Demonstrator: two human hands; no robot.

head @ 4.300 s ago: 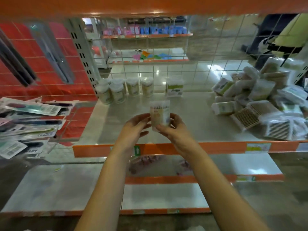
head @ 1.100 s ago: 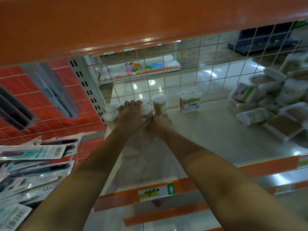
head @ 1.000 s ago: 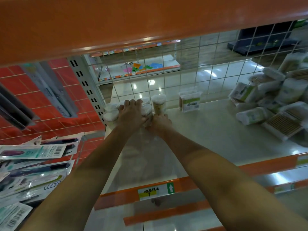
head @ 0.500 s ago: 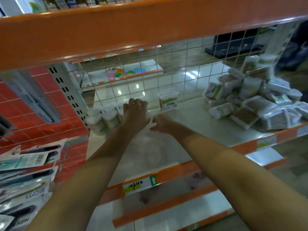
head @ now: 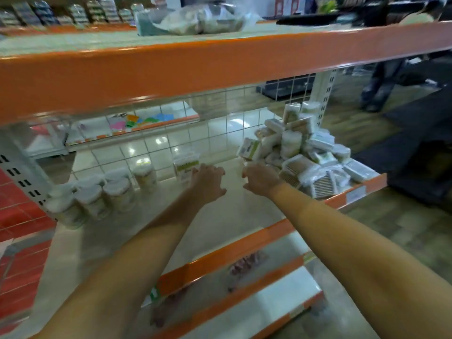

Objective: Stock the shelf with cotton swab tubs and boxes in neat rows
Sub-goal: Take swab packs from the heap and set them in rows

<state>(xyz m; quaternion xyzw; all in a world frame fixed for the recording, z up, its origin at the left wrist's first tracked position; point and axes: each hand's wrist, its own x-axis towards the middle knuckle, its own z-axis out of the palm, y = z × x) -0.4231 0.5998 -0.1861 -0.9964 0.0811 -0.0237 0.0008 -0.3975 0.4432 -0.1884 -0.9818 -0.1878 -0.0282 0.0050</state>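
Both hands are over the middle of the shelf [head: 234, 211], held side by side and apart, neither holding anything. Left hand [head: 208, 182]: fingers loosely curled downward, empty, just in front of a lone box [head: 185, 167]; touching it or not, cannot tell, motion blur. Right hand [head: 260, 178]: fingers loosely curled, empty, close to the near-left side of the pile [head: 305, 152]; contact unclear.

Tubs [head: 97, 194]: round clear cylinders with white lids, pale contents and a label band, upright, clustered at the shelf's back-left corner in roughly two rows, touching one another. One more tub [head: 144, 173] stands a little to their right along the back edge. The box is clear, rectangular, upright, with a green-and-white label and swab sticks visible inside, at the back edge near the centre, well apart from the pile.

Pile: loose heap at the shelf's right end, reaching from back mesh [head: 220, 133] to front edge. Mixed tubs lying on their sides, flat clear boxes showing rows of wooden-stick swabs, and white packs, some with green labels. Unsorted, stacked on each other at all angles.

Front lip orange, with a pale price tag [head: 355, 194] near the right corner. Top shelf [head: 171, 67] above carries a plastic bag [head: 203, 19].
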